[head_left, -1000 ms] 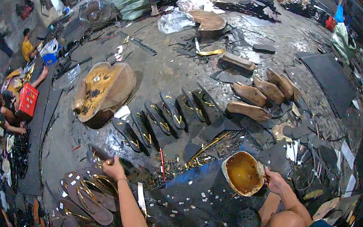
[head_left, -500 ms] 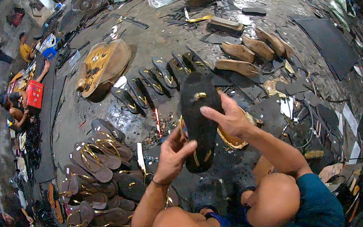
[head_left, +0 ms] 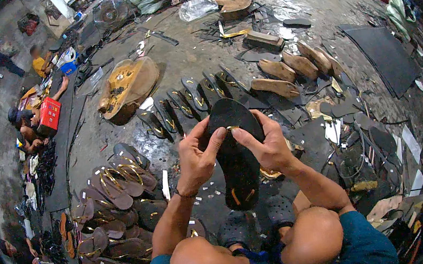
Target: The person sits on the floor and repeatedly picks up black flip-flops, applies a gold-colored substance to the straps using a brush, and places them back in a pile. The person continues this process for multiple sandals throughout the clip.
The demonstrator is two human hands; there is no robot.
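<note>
A black flip-flop hangs in front of my knees, the face without straps toward me and its broad end farthest away. Small gold strap ends poke through it, one near the broad end and two near the narrow end. My left hand grips its left edge and my right hand its right edge. Both thumbs press beside the upper gold tab; the other fingers curl behind the sole, mostly hidden. Just beyond stands a row of black flip-flops with gold straps.
Many brown flip-flops lie piled at the left. Wooden foot shapes and a round wooden block stand farther off. Black sheet and scraps cover the right side. People sit at the far left by a red box.
My left hand has moved up along the flip-flop to its broad end, bringing both thumbs together at the gold tab. The flip-flop has dropped slightly toward me.
</note>
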